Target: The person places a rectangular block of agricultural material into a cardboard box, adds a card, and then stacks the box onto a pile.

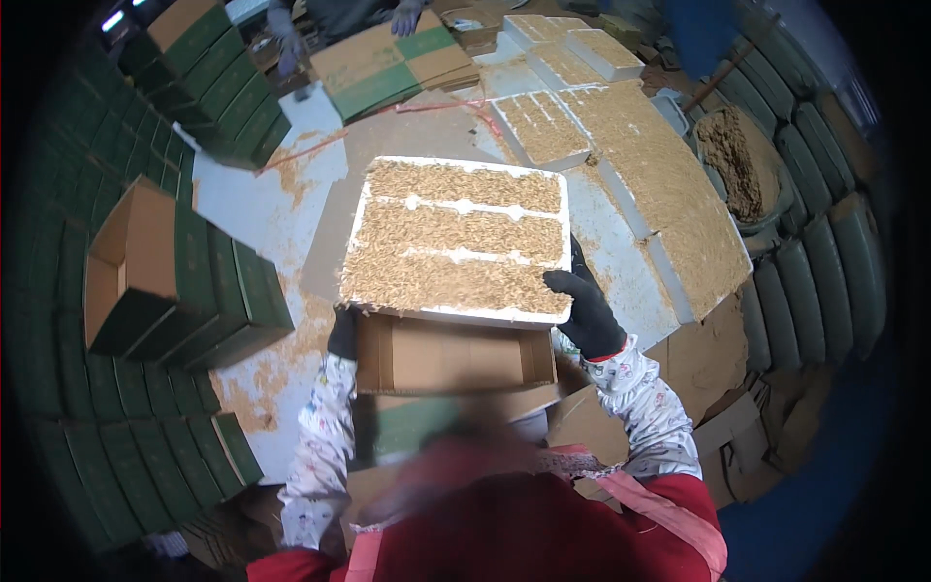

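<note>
A white foam tray [456,313], filled with tan chaff-like material in rows between white ridges, is held up in front of me. My right hand [587,312], in a black glove, grips its right edge with the thumb over the rim. My left hand [343,333], also black-gloved, supports the near left corner; its fingers are mostly hidden under the tray. Below the tray's near edge an open cardboard box [465,354] shows its brown inside, partly covered by the tray.
Green boxes [218,281] stand stacked on the left, one with its open end showing. At the right rest more chaff-filled foam trays [635,145], a tub of brown material [729,165] and stacked grey-green sacks [819,281]. Across the table a co-worker's gloved hand [407,16] touches flattened cardboard [388,63].
</note>
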A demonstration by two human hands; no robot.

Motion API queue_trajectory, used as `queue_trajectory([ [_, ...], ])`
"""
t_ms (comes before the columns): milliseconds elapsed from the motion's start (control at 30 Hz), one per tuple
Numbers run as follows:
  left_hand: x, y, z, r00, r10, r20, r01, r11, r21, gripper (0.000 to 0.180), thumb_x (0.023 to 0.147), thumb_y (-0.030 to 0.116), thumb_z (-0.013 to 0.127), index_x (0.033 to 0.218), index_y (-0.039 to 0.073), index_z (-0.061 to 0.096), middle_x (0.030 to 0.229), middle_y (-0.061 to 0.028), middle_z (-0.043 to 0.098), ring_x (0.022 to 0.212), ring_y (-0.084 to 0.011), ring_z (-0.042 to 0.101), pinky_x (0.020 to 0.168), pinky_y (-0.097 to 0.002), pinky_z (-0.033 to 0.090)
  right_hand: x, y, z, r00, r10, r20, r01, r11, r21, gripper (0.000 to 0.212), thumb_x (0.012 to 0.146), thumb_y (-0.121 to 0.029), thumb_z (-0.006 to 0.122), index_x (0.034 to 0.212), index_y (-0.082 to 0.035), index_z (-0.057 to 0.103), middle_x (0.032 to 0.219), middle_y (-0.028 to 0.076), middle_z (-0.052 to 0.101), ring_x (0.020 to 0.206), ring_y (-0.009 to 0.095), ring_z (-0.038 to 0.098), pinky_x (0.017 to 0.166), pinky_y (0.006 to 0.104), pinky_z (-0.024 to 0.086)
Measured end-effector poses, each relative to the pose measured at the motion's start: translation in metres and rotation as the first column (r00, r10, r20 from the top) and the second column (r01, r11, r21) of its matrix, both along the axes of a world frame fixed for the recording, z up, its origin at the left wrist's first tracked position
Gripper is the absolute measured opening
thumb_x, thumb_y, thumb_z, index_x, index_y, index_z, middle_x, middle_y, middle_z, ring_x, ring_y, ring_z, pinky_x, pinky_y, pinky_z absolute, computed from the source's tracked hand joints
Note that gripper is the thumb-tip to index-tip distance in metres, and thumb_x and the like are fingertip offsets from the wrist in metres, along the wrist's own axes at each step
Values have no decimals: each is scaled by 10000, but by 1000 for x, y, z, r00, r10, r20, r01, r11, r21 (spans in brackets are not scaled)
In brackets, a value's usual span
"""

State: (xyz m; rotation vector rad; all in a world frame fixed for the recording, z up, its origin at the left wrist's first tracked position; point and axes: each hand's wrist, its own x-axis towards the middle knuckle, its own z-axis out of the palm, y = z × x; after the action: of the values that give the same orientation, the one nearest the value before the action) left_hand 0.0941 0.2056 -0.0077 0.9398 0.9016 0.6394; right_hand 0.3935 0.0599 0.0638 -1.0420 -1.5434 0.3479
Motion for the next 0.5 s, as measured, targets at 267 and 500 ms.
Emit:
queue_trajectory([
  [267,-18,23,-86,999,-45,-7,46,967,250,449,949,214,349,1330,-16,289,1324,-153,381,1249,-238,332,1042,-323,251,-68,-59,15,591,-202,-781,-472,699,-537,896,649,-107,619,1409,-111,143,1372,91,318,1238,238,343,1001,375,316],
  [500,-26,34,-137,996,49,-73,-26,959,282,501,947,239,365,1360,-13,233,1358,-159,339,1269,-236,297,1063,-334,211,-63,-64,-34,876,-148,-459,-300,578,-759,889,709,-112,610,1413,-104,67,1355,114,334,1229,244,350,995,358,308],
])
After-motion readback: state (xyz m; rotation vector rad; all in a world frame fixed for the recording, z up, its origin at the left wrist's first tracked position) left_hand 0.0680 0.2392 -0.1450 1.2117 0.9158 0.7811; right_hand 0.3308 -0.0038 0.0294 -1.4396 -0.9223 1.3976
